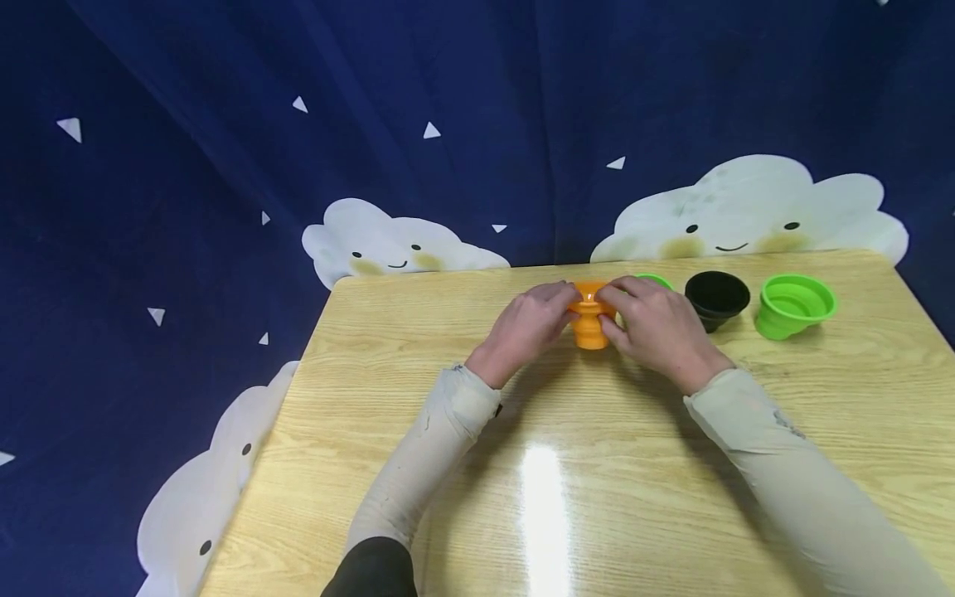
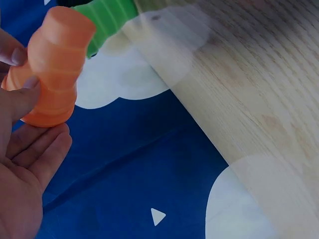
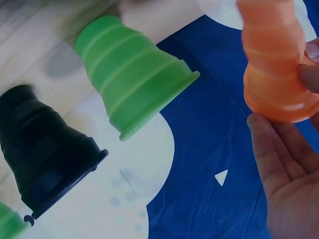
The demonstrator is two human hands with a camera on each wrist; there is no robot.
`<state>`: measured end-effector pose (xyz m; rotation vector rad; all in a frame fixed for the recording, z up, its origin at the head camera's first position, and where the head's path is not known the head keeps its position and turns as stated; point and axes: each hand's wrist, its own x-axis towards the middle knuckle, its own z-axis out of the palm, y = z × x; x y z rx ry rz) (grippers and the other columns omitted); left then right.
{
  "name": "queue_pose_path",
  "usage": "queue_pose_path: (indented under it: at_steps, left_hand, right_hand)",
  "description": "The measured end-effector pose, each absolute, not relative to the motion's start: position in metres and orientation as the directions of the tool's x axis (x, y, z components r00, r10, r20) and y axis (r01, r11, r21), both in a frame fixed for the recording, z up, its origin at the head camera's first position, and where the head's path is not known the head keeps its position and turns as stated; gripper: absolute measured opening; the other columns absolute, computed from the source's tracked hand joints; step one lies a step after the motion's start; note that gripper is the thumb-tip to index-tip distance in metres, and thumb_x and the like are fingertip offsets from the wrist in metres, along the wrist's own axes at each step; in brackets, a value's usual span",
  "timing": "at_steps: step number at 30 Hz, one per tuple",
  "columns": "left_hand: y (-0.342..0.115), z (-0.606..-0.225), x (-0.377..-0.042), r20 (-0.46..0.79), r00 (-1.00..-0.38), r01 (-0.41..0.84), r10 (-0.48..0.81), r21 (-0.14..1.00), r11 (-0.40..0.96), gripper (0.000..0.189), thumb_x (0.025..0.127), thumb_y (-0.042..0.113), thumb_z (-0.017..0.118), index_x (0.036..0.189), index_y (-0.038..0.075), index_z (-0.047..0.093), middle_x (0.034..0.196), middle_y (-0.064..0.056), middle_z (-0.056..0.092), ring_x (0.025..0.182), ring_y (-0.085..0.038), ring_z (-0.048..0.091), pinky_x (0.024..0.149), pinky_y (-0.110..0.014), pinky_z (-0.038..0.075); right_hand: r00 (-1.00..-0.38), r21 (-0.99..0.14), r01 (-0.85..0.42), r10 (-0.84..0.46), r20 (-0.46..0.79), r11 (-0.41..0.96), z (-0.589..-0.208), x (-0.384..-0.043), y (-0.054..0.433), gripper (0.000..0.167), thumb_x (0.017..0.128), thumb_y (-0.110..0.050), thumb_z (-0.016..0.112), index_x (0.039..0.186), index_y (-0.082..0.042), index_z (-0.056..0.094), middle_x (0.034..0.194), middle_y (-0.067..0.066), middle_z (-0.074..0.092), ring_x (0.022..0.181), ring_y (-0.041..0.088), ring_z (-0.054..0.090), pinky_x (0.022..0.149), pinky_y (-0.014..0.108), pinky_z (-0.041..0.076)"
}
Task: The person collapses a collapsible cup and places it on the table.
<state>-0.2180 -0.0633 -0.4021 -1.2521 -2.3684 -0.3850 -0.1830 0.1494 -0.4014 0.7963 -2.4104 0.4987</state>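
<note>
Between both hands is an orange collapsible cup with stepped, ribbed sides and its mouth upward. My left hand pinches the left side of its rim, thumb outside on the upper wall. On the opposite side my right hand grips the rim the same way, with its thumb against the cup's side. Whether the cup's base touches the table cannot be told. A green collapsible cup stands just right of it, mostly hidden behind my right hand in the head view.
Further right along the table's back stand a black collapsible cup and a second green one, both mouth up. The wooden table ends at a dark blue curtain printed with white clouds and triangles.
</note>
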Motion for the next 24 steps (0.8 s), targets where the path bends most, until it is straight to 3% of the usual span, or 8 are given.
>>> queue_pose_path:
  at_steps: [7,17,24]
  left_hand:
    - [-0.0639,-0.403,-0.2162,0.497,-0.498,0.83,0.711,0.035,0.557,0.016,0.097,0.012,0.069,0.109,0.004,0.062,0.1,-0.006,0.069,0.09,-0.02,0.066,0.082,-0.028,0.056]
    - [-0.0631,-0.403,-0.215,0.52,-0.499,0.83,0.693,0.056,0.555,0.018,0.102,0.009,0.061,0.118,0.001,0.06,0.1,-0.01,0.07,0.086,-0.021,0.067,0.079,-0.03,0.057]
    - [-0.0605,-0.4037,-0.2135,0.535,-0.508,0.821,0.676,0.061,0.568,0.024,0.104,0.013,0.058,0.123,-0.001,0.061,0.097,-0.01,0.072,0.079,-0.02,0.068,0.075,-0.03,0.058]
  right_hand:
    - [-0.635,-0.15,-0.674,-0.464,0.617,0.723,-0.4018,-0.1841,0.1537,0.021,0.085,-0.011,0.07,0.104,-0.002,0.068,0.098,0.016,0.07,0.084,0.035,0.066,0.067,0.05,0.057]
    - [-0.672,-0.19,-0.674,-0.485,0.559,0.714,-0.3995,-0.1822,0.1577,0.025,0.093,-0.01,0.067,0.114,0.002,0.062,0.094,0.018,0.07,0.076,0.032,0.065,0.065,0.05,0.057]
    - [-0.651,-0.191,-0.687,-0.478,0.589,0.701,-0.4061,-0.1855,0.1577,0.025,0.096,-0.007,0.066,0.118,0.004,0.059,0.093,0.019,0.068,0.076,0.033,0.065,0.067,0.051,0.057]
